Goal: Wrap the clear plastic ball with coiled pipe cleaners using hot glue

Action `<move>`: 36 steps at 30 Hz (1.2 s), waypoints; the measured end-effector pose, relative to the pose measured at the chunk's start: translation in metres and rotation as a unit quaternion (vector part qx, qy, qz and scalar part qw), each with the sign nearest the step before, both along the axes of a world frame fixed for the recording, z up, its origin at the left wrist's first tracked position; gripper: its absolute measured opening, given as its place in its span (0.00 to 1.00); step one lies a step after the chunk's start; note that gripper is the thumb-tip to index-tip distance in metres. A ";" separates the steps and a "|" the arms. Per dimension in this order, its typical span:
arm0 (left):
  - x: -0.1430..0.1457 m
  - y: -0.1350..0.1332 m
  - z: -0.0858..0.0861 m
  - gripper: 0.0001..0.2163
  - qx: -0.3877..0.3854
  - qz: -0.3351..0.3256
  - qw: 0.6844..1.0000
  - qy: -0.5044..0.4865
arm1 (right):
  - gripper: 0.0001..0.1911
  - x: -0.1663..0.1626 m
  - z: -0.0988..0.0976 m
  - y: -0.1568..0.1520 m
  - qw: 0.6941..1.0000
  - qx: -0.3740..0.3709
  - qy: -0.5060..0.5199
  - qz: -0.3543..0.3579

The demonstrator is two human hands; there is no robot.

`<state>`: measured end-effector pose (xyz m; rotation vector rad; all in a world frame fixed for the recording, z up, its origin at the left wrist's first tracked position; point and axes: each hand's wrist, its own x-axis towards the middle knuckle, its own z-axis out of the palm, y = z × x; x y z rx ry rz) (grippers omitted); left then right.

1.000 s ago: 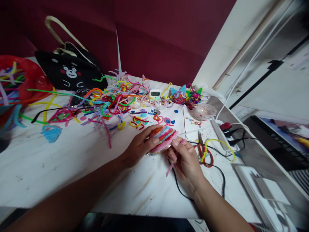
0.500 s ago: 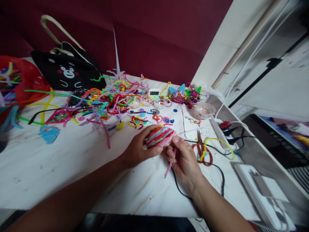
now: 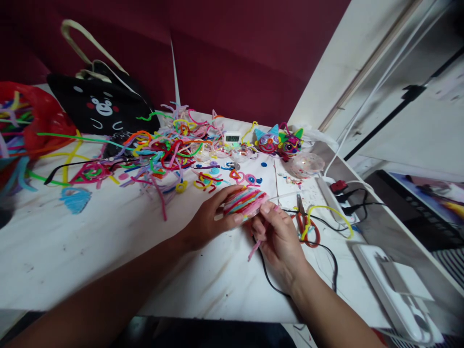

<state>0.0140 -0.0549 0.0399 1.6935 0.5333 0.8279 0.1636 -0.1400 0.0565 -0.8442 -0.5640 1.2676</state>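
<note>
A rounded piece covered in striped pipe cleaners (image 3: 246,200), in pink, red, orange and light blue, is held above the table between both hands. My left hand (image 3: 213,215) is closed around its left side, thumb in front and fingers behind. At its right edge my right hand (image 3: 277,232) pinches a pink pipe cleaner (image 3: 254,250), whose loose end hangs below the fingers. Part of the piece's underside is hidden by the hands. Pliers with orange handles (image 3: 309,229) lie to the right, a yellow pipe cleaner (image 3: 331,212) over them.
A tangled heap of pipe cleaners (image 3: 174,145) spreads across the back of the table. Two decorated animal heads (image 3: 267,140) and a clear plastic bowl (image 3: 307,165) stand behind my hands. A power strip (image 3: 331,198) and black cables run along the right; a black bag (image 3: 105,108) sits back left.
The striped piece has shifted slightly right and tilted a little in my hands. The pink pipe cleaner's hanging end shows shorter below my right hand.
</note>
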 end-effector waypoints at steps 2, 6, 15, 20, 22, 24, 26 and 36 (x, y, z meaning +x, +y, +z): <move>0.000 0.000 0.000 0.30 -0.001 -0.018 1.000 -0.017 | 0.14 0.002 0.000 0.001 1.000 -0.001 0.024 0.002; 0.001 -0.001 -0.001 0.31 0.007 -0.027 0.999 -0.031 | 0.14 0.003 -0.002 0.002 0.999 -0.001 0.048 0.011; 0.002 -0.001 -0.005 0.30 -0.011 -0.020 0.999 -0.034 | 0.15 -0.002 -0.001 0.000 0.999 0.018 -0.024 0.012; 0.001 -0.002 -0.006 0.29 -0.001 -0.022 0.999 -0.033 | 0.13 -0.005 -0.002 -0.004 0.996 0.015 -0.092 -0.009; 0.001 -0.002 -0.006 0.29 0.016 -0.015 0.999 -0.031 | 0.14 -0.005 -0.004 -0.005 0.994 0.014 -0.110 -0.016; 0.001 -0.001 -0.005 0.29 0.027 -0.014 0.999 -0.024 | 0.14 -0.005 -0.006 -0.005 0.992 0.014 -0.120 -0.020; 0.001 -0.001 -0.005 0.29 0.030 -0.019 0.999 -0.016 | 0.14 -0.005 -0.008 -0.005 0.992 0.017 -0.121 -0.022; 0.002 0.002 0.000 0.30 -0.041 -0.013 0.999 -0.022 | 0.10 -0.005 -0.007 -0.004 0.992 0.040 -0.113 0.033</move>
